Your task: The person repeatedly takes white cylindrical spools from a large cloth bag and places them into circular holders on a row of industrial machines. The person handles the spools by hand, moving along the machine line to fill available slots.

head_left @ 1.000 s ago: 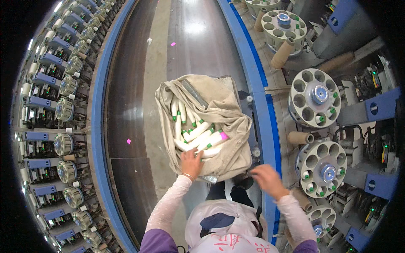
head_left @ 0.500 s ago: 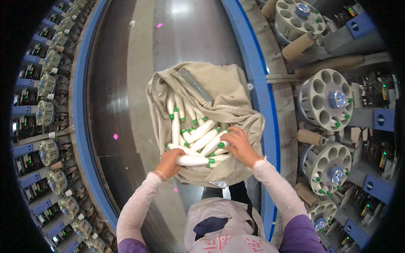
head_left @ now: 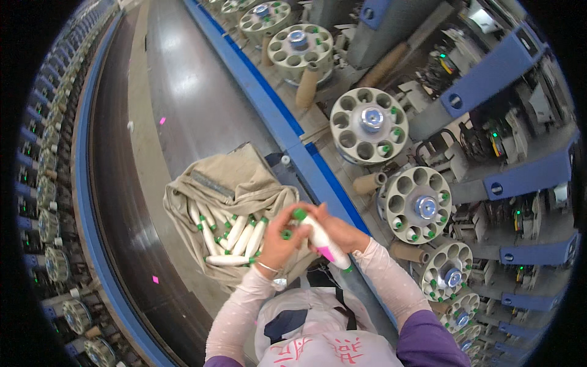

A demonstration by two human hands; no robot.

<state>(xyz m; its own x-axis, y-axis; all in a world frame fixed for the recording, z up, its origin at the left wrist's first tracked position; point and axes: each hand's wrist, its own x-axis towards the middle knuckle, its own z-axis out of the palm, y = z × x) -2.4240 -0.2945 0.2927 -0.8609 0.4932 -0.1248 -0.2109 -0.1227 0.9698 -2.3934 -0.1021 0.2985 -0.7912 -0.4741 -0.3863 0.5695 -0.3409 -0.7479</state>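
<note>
In front of me, both hands are raised over the near right side of a beige cloth sack. A white yarn bobbin (head_left: pixel 316 233) with green ends and a bright pink patch slants between them. My right hand (head_left: pixel 340 230) grips it from the right side. My left hand (head_left: pixel 286 241) has its fingers curled at the bobbin's upper end, and another green bobbin tip (head_left: pixel 286 234) shows between those fingers; the rest of that one is hidden. Inside the open sack (head_left: pixel 211 168), several white yarn bobbins (head_left: pixel 237 233) with green ends lie loosely piled.
To the right runs a winding machine with round bobbin magazines (head_left: pixel 369 125), some pockets holding green-tipped bobbins. Brown paper cones (head_left: pixel 369 183) stick out beside them. A blue rail (head_left: pixel 275 125) edges the aisle. Another machine row (head_left: pixel 49 189) lines the left. Pink slips (head_left: pixel 155 279) lie on the floor.
My hands have lifted out of the sack and come together, with bobbins in them. The view has turned to the right, so the sack now appears further left and the right-hand machine shows more.
</note>
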